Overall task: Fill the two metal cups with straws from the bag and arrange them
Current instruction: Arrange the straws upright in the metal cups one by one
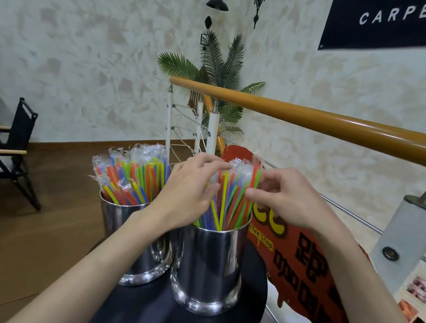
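On the round black table (148, 315), both hands pinch straws (231, 201) in the right cup (210, 264): left hand (188, 193) and right hand (291, 198), fingers curled around them. The left cup (123, 220) stands touching it, already full, so I judge a sideways tug could tip either cup or spill straws.

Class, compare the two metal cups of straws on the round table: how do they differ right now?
The left cup stands farther back, untouched; the right cup stands nearer. The left hand and right hand both handle the right cup's straws. The left cup's straws fan leftward; the right cup's stand more upright. Both cups are shiny and hold wrapped, multicoloured straws.
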`<state>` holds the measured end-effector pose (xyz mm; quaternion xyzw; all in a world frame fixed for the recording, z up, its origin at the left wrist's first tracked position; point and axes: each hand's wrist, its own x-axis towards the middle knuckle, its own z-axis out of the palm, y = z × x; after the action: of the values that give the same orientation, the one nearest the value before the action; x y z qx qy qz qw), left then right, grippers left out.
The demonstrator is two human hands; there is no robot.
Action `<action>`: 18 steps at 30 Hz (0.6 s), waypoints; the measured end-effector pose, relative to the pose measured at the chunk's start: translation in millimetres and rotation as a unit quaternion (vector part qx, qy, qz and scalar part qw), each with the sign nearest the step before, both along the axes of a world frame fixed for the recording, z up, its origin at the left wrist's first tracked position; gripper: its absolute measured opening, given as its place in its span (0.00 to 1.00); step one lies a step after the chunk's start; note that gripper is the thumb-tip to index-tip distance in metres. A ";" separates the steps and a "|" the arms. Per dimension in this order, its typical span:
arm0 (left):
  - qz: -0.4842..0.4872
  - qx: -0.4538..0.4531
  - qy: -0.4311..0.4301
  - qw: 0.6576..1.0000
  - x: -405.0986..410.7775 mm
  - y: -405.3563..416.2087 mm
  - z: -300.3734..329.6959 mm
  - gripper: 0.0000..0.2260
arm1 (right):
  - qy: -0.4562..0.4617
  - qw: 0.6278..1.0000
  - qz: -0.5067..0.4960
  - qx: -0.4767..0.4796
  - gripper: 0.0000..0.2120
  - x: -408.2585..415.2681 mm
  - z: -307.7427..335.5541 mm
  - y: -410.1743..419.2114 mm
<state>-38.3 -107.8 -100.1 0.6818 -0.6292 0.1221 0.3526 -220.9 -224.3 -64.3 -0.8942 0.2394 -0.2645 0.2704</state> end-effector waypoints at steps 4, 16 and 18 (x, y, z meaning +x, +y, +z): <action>0.049 0.000 -0.049 0.998 -8.8 -2.0 -0.3 0.16 | -0.009 1.000 -0.017 -0.004 0.10 -3.3 0.2 -0.8; 0.110 -0.041 -0.039 0.992 -11.3 -3.6 2.1 0.13 | -0.170 0.981 -0.014 -0.097 0.18 3.4 -10.0 4.8; 0.109 -0.037 -0.041 0.993 -10.0 -1.8 3.1 0.14 | -0.152 0.979 0.021 -0.136 0.13 3.5 -9.9 4.2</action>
<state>-48.4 -109.7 -97.0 0.7271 -0.5603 0.2108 0.3361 -217.5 -220.0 -74.3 -0.8771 0.1382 -0.4214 0.1845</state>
